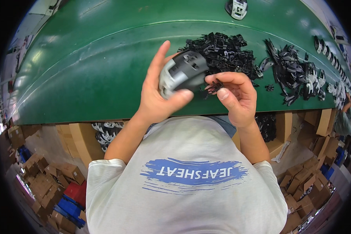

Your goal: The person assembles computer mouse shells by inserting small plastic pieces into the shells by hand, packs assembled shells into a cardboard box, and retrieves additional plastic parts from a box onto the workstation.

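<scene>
Nearest the lens, a white cotton T-shirt (187, 175) with a brushed blue printed band across the chest; below and to both sides, stacks of brown cardboard cartons (46, 183) on the floor; bare forearms rising from the sleeves to the edge of the green, smooth-surfaced worktable (85, 78).

Above that edge, left hand (158, 95) wrapped around a rounded grey-and-black moulded plastic housing (183, 72), thumb pressed on its lower side, index finger standing straight and free; housing held in the air just over the table, matt dark shell on top, paler grey rim toward the palm.

Just beside it, right hand (236, 95) pinching a small black plastic clip (213, 87) between thumb and fingertips, clip close to the housing, touching or not impossible to tell.

Judged as a fitting step: small part apparently about to be seated in the shell; next move seemingly calling for fine alignment and a firm press.

Farther out, a loose heap of small black angular plastic parts (222, 50); to its right, a scatter of curved black-and-white plastic pieces (300, 74); at the far rim, one more grey-and-black housing (236, 8); at the right edge, another person's hand (349, 104).
</scene>
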Available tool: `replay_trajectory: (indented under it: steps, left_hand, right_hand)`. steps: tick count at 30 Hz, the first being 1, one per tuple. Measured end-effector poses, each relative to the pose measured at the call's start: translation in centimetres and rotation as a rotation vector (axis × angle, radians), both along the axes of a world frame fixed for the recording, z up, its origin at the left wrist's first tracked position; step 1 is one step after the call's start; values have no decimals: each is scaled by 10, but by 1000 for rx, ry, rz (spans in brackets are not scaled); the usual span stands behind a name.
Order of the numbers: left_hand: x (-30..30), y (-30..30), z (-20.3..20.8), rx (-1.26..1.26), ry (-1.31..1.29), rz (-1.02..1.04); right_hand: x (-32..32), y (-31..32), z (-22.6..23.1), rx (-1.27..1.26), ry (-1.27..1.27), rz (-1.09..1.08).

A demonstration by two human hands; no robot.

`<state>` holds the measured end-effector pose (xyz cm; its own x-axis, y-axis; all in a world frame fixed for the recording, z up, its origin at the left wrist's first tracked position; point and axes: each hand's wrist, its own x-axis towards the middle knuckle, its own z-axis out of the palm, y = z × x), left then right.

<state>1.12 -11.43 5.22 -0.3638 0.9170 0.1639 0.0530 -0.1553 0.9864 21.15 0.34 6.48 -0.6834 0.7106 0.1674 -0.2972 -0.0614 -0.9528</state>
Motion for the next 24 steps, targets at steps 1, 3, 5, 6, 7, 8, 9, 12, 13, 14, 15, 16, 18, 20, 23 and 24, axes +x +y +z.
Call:
replay_trajectory:
  steps: [1,3,5,6,7,8,9,12,13,14,15,16,18,20,23,24]
  left_hand:
    - [3,0,3,-134,-463,-29]
    - [13,7,1,-60,-622,-20]
    - [13,2,-5,-122,-941,-149]
    - [14,1,-7,-43,-1090,-245]
    - [17,-1,-7,-44,-1092,-242]
    - [23,-1,-6,-17,-1198,-280]
    - [28,-2,-4,10,-1305,-317]
    - [35,-3,3,-17,-1277,-239]
    - [36,-4,2,2,-1292,-248]
    - [36,-5,2,41,-1331,-265]
    - [37,-5,5,39,-1335,-262]
    - [37,-4,12,14,-1302,-225]
    - [38,-4,17,-13,-1270,-190]
    - [37,-6,17,-10,-1182,-215]
    - [37,-10,10,-7,-1200,-236]
    - [38,-11,11,-6,-1201,-235]
  right_hand:
    - [0,0,3,-105,80,20]
    - [3,2,2,-54,105,24]
    - [0,-2,11,-242,139,44]
    - [-7,-5,19,-236,138,0]
    - [-7,-4,16,-237,136,2]
    - [-7,0,12,-35,65,2]
    - [-8,1,10,168,-7,3]
    - [-12,7,16,430,-109,-73]
    - [-13,9,16,624,-152,-109]
    - [-15,9,19,620,-152,-104]
    - [-16,9,21,621,-183,-131]
    - [-17,8,24,622,-215,-159]
    - [-20,4,31,600,-259,-161]
    - [-21,3,34,580,-302,-165]
    - [-22,6,38,747,-332,-148]
    - [-21,5,41,754,-346,-127]
